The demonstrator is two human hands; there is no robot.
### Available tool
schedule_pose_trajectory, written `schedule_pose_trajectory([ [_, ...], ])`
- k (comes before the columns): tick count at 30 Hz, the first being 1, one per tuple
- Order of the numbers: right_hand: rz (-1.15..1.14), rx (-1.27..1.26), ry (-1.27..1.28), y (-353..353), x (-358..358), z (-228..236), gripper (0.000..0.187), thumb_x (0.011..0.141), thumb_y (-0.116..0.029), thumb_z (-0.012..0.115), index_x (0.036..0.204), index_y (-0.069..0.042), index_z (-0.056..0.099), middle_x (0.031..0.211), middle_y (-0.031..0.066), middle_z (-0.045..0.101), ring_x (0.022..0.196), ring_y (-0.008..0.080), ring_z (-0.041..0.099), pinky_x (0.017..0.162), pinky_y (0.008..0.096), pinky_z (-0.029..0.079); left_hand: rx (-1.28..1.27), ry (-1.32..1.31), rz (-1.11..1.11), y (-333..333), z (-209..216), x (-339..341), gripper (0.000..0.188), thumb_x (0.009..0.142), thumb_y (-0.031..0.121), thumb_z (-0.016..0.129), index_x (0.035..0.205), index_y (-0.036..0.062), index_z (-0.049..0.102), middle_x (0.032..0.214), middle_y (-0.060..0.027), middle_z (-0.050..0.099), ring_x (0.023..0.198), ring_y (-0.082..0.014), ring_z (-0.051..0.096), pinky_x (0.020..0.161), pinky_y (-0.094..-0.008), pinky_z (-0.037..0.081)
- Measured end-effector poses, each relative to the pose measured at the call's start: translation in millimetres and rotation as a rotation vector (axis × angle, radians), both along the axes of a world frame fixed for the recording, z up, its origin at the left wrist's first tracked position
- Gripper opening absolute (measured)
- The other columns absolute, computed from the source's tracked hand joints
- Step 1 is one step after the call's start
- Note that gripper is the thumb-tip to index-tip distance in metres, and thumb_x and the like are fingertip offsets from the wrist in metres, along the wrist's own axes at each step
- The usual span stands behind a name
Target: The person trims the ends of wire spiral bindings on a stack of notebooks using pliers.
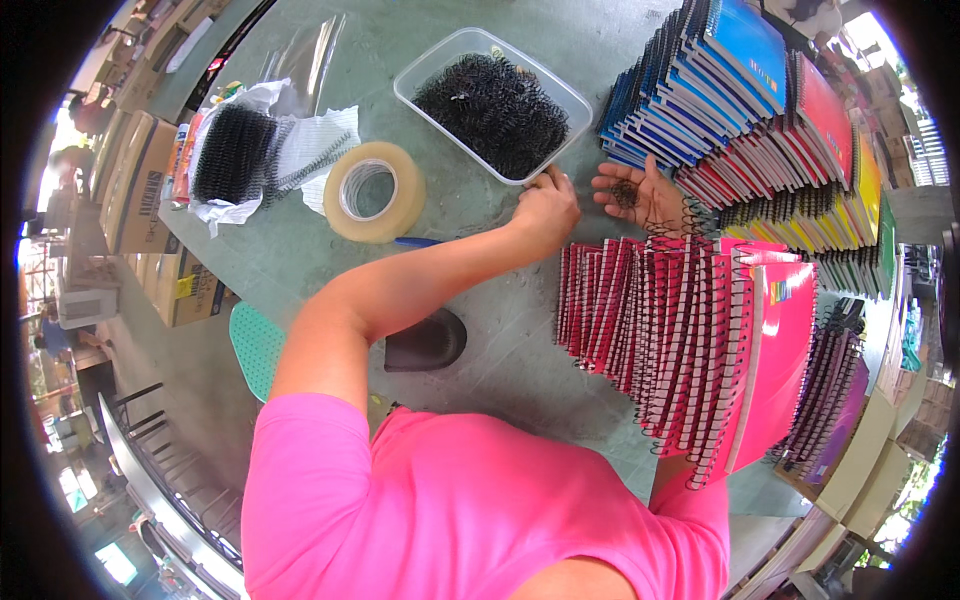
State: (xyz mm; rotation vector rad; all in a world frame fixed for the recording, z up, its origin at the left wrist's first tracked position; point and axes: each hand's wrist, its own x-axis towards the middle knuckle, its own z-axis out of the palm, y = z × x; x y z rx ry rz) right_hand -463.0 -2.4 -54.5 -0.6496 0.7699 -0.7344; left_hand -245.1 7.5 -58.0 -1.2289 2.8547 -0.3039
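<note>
Pink notebooks [780, 350] are already sitting coil-bound, coil ends [693, 474] still protruding, right hand [653, 198] lying spread beneath wire bits [624, 193], left hand [548, 210] resting at the far tub [577, 108], pinch unclear.

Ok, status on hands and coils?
Right hand open, palm up, black coils on it. Left hand at tub corner, grip unclear. Pink notebooks partly hide right arm.

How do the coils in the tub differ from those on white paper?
Tub coils lie in a tangled heap; paper coils are mostly lined up in a block. Tub coils sit in a clear tub; paper coils rest on white paper. Both are black.
</note>
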Motion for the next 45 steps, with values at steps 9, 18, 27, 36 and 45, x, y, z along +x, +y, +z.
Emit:
schedule_pose_trajectory([
  [9, -0.017, 0.052, -0.167, 7.6, -0.5, 0.1, 0.08, 0.088, -0.063, 0.031, 0.13, 0.006, 0.037, 0.122, 0.0181, 0.052, 0.106, 0.0257, 0.056, 0.089, 0.0325, 0.048, 0.411, 0.873, -0.127, -12.7, 13.9, -21.5, 0.027, 0.076, 0.016, 0.063, 0.098, 0.0023, 0.055, 0.093, -0.0173, 0.052, 0.085, -0.0323, 0.057, 0.07, -0.0374, 0.05],
  [18, -0.427, 0.157, -0.453, 17.5, -9.1, 6.4, 0.073, 0.086, -0.061, 0.041, 0.131, -0.003, 0.039, 0.126, 0.0127, 0.05, 0.109, 0.0249, 0.052, 0.091, 0.0402, 0.043, 0.032, 0.674, -0.418, -33.7, 11.5, -53.9, 0.022, 0.079, 0.023, 0.057, 0.092, 0.0064, 0.057, 0.086, -0.0105, 0.058, 0.083, -0.0265, 0.061, 0.062, -0.0346, 0.053],
  [27, 0.084, -0.004, -0.399, 16.4, -28.1, 11.8, 0.084, 0.086, -0.066, 0.03, 0.135, 0.002, 0.032, 0.135, 0.0196, 0.042, 0.123, 0.0306, 0.043, 0.104, 0.0438, 0.034, 0.016, 0.858, -0.363, -43.2, 62.9, -32.8, 0.026, 0.088, 0.031, 0.05, 0.081, 0.0067, 0.059, 0.076, -0.0146, 0.06, 0.064, -0.0301, 0.062, 0.053, -0.0372, 0.051],
  [36, -0.506, 0.142, -0.065, 108.6, -1.9, 74.8, 0.088, 0.084, -0.065, 0.04, 0.137, 0.003, 0.026, 0.136, 0.0247, 0.035, 0.124, 0.0328, 0.041, 0.104, 0.0443, 0.033, -0.183, 0.869, -0.127, -54.6, 73.8, 50.4, 0.042, 0.08, 0.043, 0.059, 0.09, 0.0027, 0.064, 0.095, -0.0126, 0.061, 0.094, -0.0273, 0.056, 0.084, -0.0396, 0.043],
  [45, -0.82, -0.117, -0.033, 193.3, 40.1, 143.7, 0.083, 0.084, -0.061, 0.042, 0.135, 0.003, 0.03, 0.133, 0.0229, 0.039, 0.122, 0.0314, 0.043, 0.103, 0.0432, 0.035, 0.965, 1.801, 0.137, 64.1, 40.6, -31.6, 0.062, 0.094, 0.053, 0.026, 0.106, 0.0036, 0.061, 0.109, -0.0181, 0.058, 0.103, -0.0366, 0.049, 0.093, -0.0432, 0.032],
])
